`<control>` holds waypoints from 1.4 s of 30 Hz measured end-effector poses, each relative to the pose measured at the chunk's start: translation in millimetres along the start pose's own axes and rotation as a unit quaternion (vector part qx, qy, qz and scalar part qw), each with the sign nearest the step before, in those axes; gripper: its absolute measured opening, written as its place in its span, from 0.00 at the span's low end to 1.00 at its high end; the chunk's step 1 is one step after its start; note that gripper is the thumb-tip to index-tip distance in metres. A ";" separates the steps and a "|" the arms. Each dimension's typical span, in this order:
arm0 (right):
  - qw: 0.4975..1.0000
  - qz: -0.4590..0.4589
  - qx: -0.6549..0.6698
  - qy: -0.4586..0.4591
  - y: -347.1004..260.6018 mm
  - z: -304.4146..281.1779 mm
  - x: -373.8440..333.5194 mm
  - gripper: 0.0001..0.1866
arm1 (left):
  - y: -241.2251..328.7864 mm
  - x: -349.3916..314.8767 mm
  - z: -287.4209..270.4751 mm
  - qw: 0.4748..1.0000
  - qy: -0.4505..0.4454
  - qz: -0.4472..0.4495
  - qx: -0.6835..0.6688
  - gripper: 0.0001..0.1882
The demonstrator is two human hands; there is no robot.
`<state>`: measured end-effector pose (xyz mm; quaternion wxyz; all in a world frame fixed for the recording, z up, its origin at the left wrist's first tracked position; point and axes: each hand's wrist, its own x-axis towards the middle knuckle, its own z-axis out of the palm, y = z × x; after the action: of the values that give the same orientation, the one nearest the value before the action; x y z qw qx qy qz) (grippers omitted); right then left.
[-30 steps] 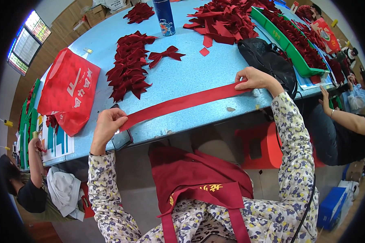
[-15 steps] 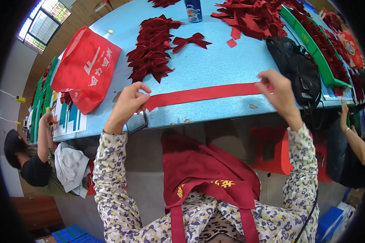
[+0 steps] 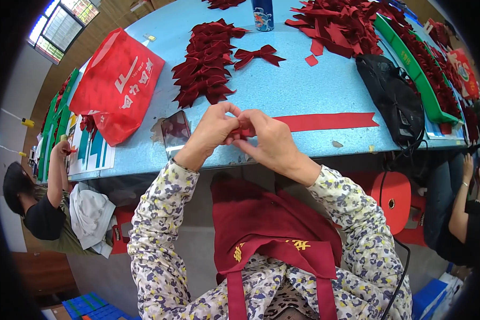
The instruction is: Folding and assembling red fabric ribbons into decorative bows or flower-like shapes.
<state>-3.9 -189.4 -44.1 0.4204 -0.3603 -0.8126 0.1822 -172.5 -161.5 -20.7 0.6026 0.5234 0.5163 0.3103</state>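
Note:
A red ribbon (image 3: 330, 121) lies along the near side of the blue table, its notched right end flat on the top. My left hand (image 3: 214, 129) pinches the ribbon's left end, fingers closed. Close against it, my right hand (image 3: 269, 137) also grips the ribbon, and the part between the fingers is bunched and mostly hidden. Beyond my hands, a row of dark red bows (image 3: 205, 64) overlaps on the table, with a single bow (image 3: 258, 55) to its right. A phone-like dark slab (image 3: 176, 129) rests beside my left wrist.
At the left stands a red bag (image 3: 117, 85). A black bag (image 3: 392, 101) lies at the right beside a green tray (image 3: 416, 69) of bows. Farther back are a ribbon pile (image 3: 338, 26) and a blue can (image 3: 262, 15). Other people sit at both sides.
My right hand has left the ribbon's right end and moved left to meet my left hand. The left hand has shifted right, and the ribbon's left part is now gathered between my fingers.

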 end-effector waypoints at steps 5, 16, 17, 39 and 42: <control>0.989 0.073 0.127 -0.002 11.6 23.8 6.0 0.12 | -4.0 -10.3 -25.8 0.998 0.022 0.009 -0.055 0.08; 0.967 0.223 0.118 0.025 10.7 46.5 6.6 0.04 | -66.5 -60.0 -61.8 0.795 0.274 0.359 0.405 0.15; 0.974 0.210 0.084 0.028 11.8 48.5 6.7 0.05 | -69.6 -58.1 -59.2 0.796 0.253 0.359 0.416 0.18; 0.977 0.138 -0.152 0.055 32.5 50.8 9.1 0.11 | -90.5 -39.2 -34.4 0.800 0.126 0.288 0.511 0.32; 0.977 0.138 -0.157 0.050 37.4 47.8 9.3 0.12 | -89.6 -36.5 -32.3 0.800 0.114 0.279 0.519 0.31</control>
<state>-30.2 -157.0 -89.1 0.3696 -0.5393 -0.7513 0.0900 -228.0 -208.1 -92.5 0.0650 0.8399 0.4970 0.2081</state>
